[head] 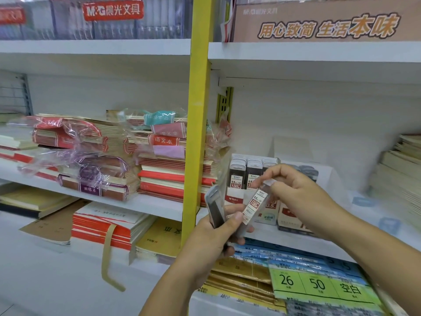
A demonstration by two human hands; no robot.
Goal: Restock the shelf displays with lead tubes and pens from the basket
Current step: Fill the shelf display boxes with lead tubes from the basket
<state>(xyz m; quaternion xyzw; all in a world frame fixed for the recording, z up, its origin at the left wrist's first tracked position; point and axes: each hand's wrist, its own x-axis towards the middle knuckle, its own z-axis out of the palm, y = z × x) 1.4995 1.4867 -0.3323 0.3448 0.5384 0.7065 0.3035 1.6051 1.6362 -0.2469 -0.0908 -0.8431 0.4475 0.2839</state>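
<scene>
Just behind the fingers stands the display (241, 179). Right fingers (280, 171) pinch one lead tube (254, 207) at its cap; left fingers (234, 218) grip spare tubes (215, 208) and its base. Risk: spares slip from the crowded left grip as it is drawn out.

You face white shelves (95, 45) in a shop bay, split by a yellow upright post (197, 133) that runs down from the top of your view. Behind the boards the back panel (319, 115) is plain white and evenly lit. A yellow slotted bracket (224, 103) sits just right of the post, under the upper board. At your far left a grey wire grid (11, 96) hangs against the back. Up top, a red brand sign (113, 9) stands left of the post, a brown banner (325, 21) right of it.
</scene>
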